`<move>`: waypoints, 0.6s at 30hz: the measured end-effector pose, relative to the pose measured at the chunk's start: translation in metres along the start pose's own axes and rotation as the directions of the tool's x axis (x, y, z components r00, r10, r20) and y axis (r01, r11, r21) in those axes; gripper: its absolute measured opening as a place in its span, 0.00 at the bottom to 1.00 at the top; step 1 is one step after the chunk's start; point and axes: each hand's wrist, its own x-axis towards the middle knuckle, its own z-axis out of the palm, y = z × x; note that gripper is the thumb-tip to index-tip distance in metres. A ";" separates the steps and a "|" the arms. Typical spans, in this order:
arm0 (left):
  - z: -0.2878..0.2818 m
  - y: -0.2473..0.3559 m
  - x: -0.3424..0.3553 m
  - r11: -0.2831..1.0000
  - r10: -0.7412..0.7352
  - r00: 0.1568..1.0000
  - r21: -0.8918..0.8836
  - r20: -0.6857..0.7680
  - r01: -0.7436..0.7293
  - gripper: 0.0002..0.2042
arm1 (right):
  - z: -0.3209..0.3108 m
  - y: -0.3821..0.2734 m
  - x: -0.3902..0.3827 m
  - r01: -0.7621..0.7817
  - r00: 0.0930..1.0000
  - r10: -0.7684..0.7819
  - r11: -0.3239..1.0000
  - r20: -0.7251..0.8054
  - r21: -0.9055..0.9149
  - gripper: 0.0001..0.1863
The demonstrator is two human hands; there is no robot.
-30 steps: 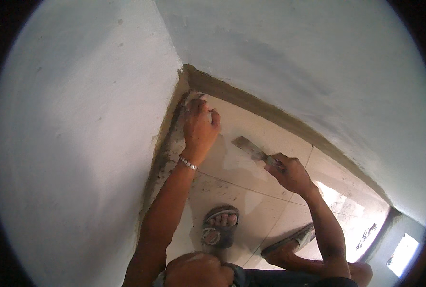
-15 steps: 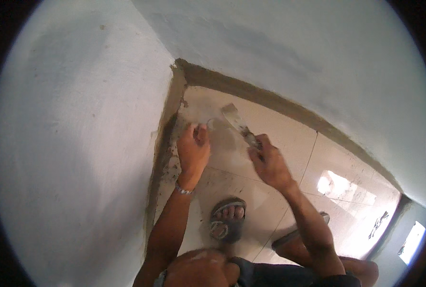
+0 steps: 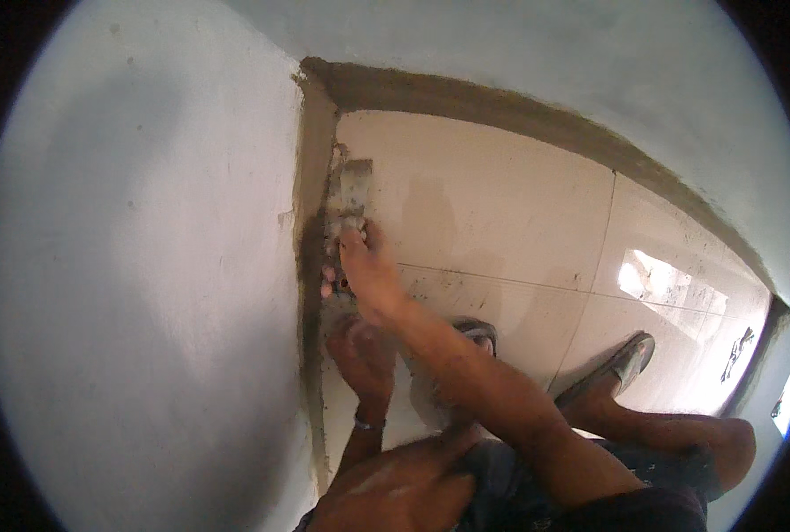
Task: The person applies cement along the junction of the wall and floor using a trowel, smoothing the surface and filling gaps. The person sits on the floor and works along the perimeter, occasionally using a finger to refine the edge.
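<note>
A putty knife (image 3: 357,183) with a flat, dirty blade rests on or just over the floor tile, close beside the left wall's base. My right hand (image 3: 375,270) is closed round its handle, and the blade points away from me. Just nearer to me, my left hand (image 3: 361,348) sits low by the wall, close to the right wrist. Blur smears its fingers, so I cannot make out what they hold, if anything. A bracelet (image 3: 362,425) circles the left wrist. Dark crumbs and smears lie on the tile around the knife.
A pale wall (image 3: 146,266) rises on the left and another (image 3: 537,53) at the back. A rough brown cement strip (image 3: 466,97) runs along their base. Beige tiles (image 3: 501,204) cover the floor. My sandalled feet (image 3: 621,368) stand near, with bright window glare (image 3: 661,279) at right.
My right hand has swung left with the putty knife, from mid-tile to the left wall's base. My left hand has drawn back toward me. The view has shifted slightly.
</note>
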 end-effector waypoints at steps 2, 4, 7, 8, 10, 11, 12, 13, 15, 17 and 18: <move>0.007 -0.011 -0.017 0.870 0.357 0.934 0.355 0.023 -0.342 0.16 | 0.008 0.001 -0.005 0.026 0.999 -0.026 1.000 0.034 -0.002 0.10; 0.007 -0.015 -0.024 0.897 0.325 0.945 0.305 0.039 -0.321 0.17 | 0.009 0.004 -0.002 0.034 0.997 -0.033 0.999 0.064 -0.006 0.09; 0.005 -0.011 -0.022 0.905 0.309 0.948 0.283 0.079 -0.319 0.17 | 0.009 -0.006 0.012 0.054 0.996 -0.056 0.998 0.068 0.025 0.09; 0.003 -0.011 -0.019 0.901 0.304 0.948 0.294 0.092 -0.318 0.17 | 0.018 -0.015 0.013 0.073 0.996 -0.077 0.995 0.046 0.067 0.10; 0.005 -0.012 -0.020 0.901 0.310 0.948 0.297 0.068 -0.316 0.17 | 0.029 -0.022 0.007 0.055 0.998 -0.056 0.995 0.007 0.082 0.11; 0.005 -0.012 -0.019 0.901 0.314 0.948 0.297 0.055 -0.316 0.17 | 0.032 -0.022 0.001 0.016 1.000 -0.015 0.998 -0.010 0.055 0.11; 0.005 -0.013 -0.018 0.898 0.315 0.948 0.308 0.054 -0.315 0.16 | 0.033 -0.022 -0.002 -0.024 0.999 0.025 0.999 -0.028 0.029 0.12; 0.004 -0.013 -0.019 0.895 0.314 0.948 0.316 0.058 -0.316 0.16 | 0.033 -0.021 0.000 0.004 1.000 -0.003 0.999 -0.027 0.032 0.12; 0.004 -0.013 -0.020 0.895 0.304 0.950 0.320 0.070 -0.310 0.16 | 0.033 -0.021 0.010 0.059 0.998 -0.058 0.998 -0.024 0.038 0.13; 0.004 -0.012 -0.020 0.900 0.288 0.954 0.319 0.080 -0.298 0.16 | 0.035 -0.027 0.018 0.102 0.995 -0.102 0.993 0.000 0.055 0.14; 0.003 -0.012 -0.020 0.900 0.290 0.954 0.318 0.077 -0.299 0.16 | 0.036 -0.028 0.020 0.123 0.992 -0.124 0.990 0.012 0.063 0.15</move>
